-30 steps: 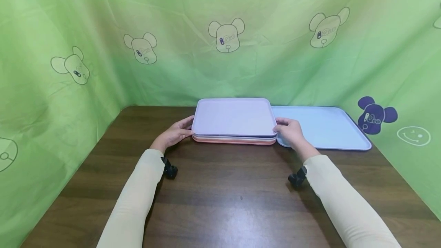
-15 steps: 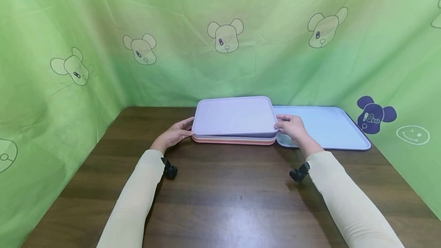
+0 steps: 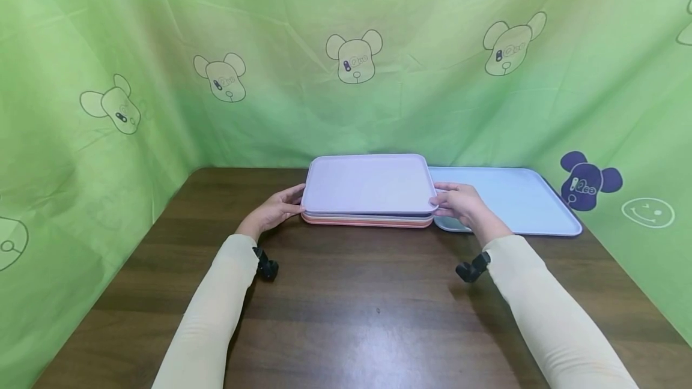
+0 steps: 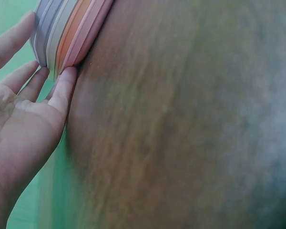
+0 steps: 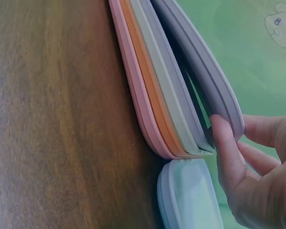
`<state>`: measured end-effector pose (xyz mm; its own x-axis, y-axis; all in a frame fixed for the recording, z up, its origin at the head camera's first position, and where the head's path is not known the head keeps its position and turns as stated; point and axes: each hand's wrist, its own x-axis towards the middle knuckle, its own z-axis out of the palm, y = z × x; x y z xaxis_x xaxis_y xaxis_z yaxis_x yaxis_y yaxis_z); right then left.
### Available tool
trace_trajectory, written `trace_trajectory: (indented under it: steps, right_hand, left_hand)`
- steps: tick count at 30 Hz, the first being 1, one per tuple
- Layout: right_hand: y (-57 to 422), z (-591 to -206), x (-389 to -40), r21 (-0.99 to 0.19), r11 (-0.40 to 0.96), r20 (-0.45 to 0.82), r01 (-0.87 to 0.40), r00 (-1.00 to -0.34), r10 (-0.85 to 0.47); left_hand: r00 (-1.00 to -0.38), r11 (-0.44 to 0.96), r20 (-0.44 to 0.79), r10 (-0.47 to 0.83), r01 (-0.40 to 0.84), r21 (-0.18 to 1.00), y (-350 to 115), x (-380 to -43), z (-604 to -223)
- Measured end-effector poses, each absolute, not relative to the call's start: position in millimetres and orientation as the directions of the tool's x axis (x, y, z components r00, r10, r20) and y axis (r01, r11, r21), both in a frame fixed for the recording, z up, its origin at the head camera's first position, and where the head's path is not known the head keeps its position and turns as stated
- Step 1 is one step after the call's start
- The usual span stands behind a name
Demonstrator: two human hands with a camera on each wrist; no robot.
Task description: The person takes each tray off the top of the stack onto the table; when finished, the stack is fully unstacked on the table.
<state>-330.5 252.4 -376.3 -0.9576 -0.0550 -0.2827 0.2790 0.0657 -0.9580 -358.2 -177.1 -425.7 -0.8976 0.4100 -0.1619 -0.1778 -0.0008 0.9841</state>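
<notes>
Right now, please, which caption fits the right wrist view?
Right fingers pinch a lilac rectangular tray, this end raised above a multicoloured tray stack.

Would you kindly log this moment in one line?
left hand: touches stack | right hand: pinches tilted top tray | blue tray: beside stack

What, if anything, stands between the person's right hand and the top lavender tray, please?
Nothing visible does: the right hand pinches the right end of the top lavender tray. A gap shows beneath that end, above the stacked trays, and the light blue tray lies beside them, not in between.
</notes>
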Motion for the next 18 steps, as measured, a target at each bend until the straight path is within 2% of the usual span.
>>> trace_trajectory:
  steps: [8, 18]
  right_hand:
    - [254.1, -376.5, -332.8, -0.934, 0.005, -0.357, 0.357, -0.933, -0.047]
    - [253.9, -376.6, -329.5, -0.946, -0.03, -0.321, 0.322, -0.947, -0.027]
  left_hand:
    - [-0.897, -0.008, -0.164, 0.41, -0.183, 0.983, -177.1, -358.2, -426.5]
    - [-0.89, 0.001, -0.142, 0.433, -0.157, 0.988, -178.2, -360.5, -428.3]
